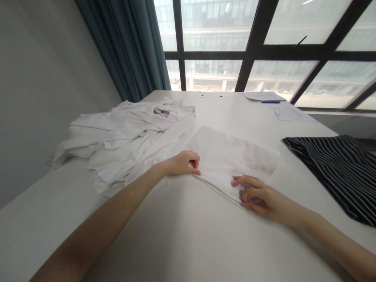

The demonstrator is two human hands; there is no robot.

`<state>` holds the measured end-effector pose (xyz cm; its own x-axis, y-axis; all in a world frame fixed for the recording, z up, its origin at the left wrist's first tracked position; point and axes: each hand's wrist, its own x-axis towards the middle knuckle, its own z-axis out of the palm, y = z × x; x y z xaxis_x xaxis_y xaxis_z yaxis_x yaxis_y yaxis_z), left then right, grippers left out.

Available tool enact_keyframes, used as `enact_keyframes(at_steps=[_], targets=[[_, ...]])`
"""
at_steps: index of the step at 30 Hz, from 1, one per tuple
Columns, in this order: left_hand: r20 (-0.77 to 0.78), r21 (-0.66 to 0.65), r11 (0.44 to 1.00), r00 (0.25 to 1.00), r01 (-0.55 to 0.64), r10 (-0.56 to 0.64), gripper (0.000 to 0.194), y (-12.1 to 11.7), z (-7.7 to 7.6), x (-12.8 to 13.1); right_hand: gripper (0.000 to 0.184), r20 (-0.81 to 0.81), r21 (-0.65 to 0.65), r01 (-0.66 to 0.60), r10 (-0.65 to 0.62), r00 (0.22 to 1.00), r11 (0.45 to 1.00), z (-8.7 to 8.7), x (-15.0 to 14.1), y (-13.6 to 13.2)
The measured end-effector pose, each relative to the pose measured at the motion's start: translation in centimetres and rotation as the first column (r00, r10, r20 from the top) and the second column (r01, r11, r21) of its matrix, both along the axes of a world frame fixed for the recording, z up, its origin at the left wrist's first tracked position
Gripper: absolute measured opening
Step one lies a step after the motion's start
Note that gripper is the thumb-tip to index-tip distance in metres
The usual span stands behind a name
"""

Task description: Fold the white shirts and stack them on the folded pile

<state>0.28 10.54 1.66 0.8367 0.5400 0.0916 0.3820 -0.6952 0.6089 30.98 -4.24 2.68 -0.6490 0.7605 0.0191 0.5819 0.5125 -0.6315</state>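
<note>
A white cloth garment (223,150), folded in layers, lies flat on the white table (188,239) in front of me; its exact kind does not show. My left hand (185,162) pinches its near left corner between thumb and curled fingers. At the near right part of its front edge, my right hand (258,196) has the thumb and bent fingers closed on the cloth, with the index finger stretched over the top. Two layered edges run between my hands. The far right corner of the cloth looks slightly blurred.
Left of the garment spreads a crumpled heap of white clothes (117,133). A black striped cloth (343,164) lies at the right edge. Papers (261,96) and a blue pen (270,102) rest at the far right, before the window (214,74). A blue curtain (132,47) hangs behind the heap.
</note>
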Motion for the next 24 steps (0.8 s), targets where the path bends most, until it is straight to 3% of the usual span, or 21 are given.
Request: enact_keyframes(at_steps=[3, 5, 8, 12, 15, 18, 24], targets=[[-0.043, 0.046, 0.999, 0.999, 0.029, -0.027, 0.028, -0.2, 0.1, -0.1, 0.023, -0.029, -0.114, -0.001, -0.003, 1.000, 0.993, 0.6, 0.3, 0.1], [-0.069, 0.079, 0.997, 0.998, 0.016, -0.011, 0.025, -0.3, 0.2, -0.1, 0.025, -0.017, -0.122, -0.017, 0.015, 1.000, 0.992, 0.8, 0.3, 0.2], [-0.062, 0.104, 0.994, 0.998, -0.025, 0.031, 0.028, -0.4, 0.0, -0.3, 0.025, 0.024, -0.065, -0.039, 0.041, 0.999, 0.997, 1.0, 0.0, 0.2], [-0.086, 0.090, 0.995, 0.995, -0.034, 0.042, 0.049, -0.4, -0.4, -0.5, 0.024, -0.036, -0.014, -0.024, 0.024, 0.999, 1.000, 0.7, 0.0, 0.3], [-0.128, 0.102, 0.995, 0.992, 0.011, 0.002, 0.064, -0.4, -0.4, -0.5, 0.024, -0.144, 0.074, 0.110, -0.099, 0.985, 0.991, -0.2, 0.2, 0.5], [-0.173, 0.125, 0.991, 0.985, 0.040, -0.018, 0.070, -0.5, -0.3, -0.3, 0.029, -0.122, 0.139, 0.188, -0.171, 0.978, 0.972, -1.2, 0.2, 0.7], [-0.259, 0.156, 0.987, 0.966, 0.029, 0.013, 0.055, -1.0, 0.2, 0.0, 0.054, 0.102, 0.109, -0.006, -0.006, 0.995, 0.994, -1.2, 0.4, 0.9]])
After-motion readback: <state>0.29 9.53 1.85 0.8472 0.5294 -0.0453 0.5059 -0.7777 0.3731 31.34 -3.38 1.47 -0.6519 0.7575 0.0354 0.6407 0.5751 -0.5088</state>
